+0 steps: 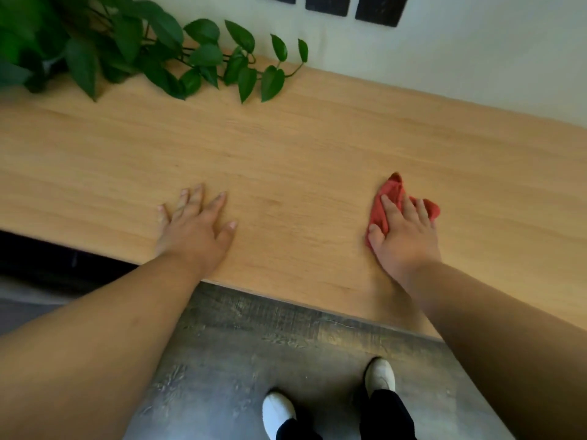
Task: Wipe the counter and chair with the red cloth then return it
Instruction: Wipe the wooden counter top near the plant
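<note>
From the head camera, the right hand point(405, 231) lies flat and spread, palm down, pressing the crumpled red cloth point(391, 198) onto the light wooden counter point(286, 147). The fingers are extended and slightly fanned rather than curled, so the cloth is pinned under the palm and fingers, not gripped in a fist. Red fabric pokes out beyond the fingertips in a pointed fold, and further folds show past the thumb side and the little-finger side; how much cloth lies beneath the palm is hidden.

The left hand point(197, 223) rests well apart from the right one, on the same counter, also open and flat with fingers spread, touching only bare wood and holding nothing.

The counter is a smooth, pale board with fine lengthwise grain and a straight near edge that runs beneath both wrists. Far beyond the left hand, a trailing green plant with heart-shaped glossy leaves point(178, 55) spills over the back of the counter; its pot is blurred and cut off at the frame corner. Beyond both hands a plain pale wall point(476, 58) rises, carrying dark rectangular panels point(379, 9) cropped by the top edge.

Nearer than the hands, below the counter edge, lies a grey, worn-looking plank floor point(254, 344), with two white shoes point(379, 374) and dark trouser legs. A dark shape sits below the counter on the left, too dim to identify.
</note>
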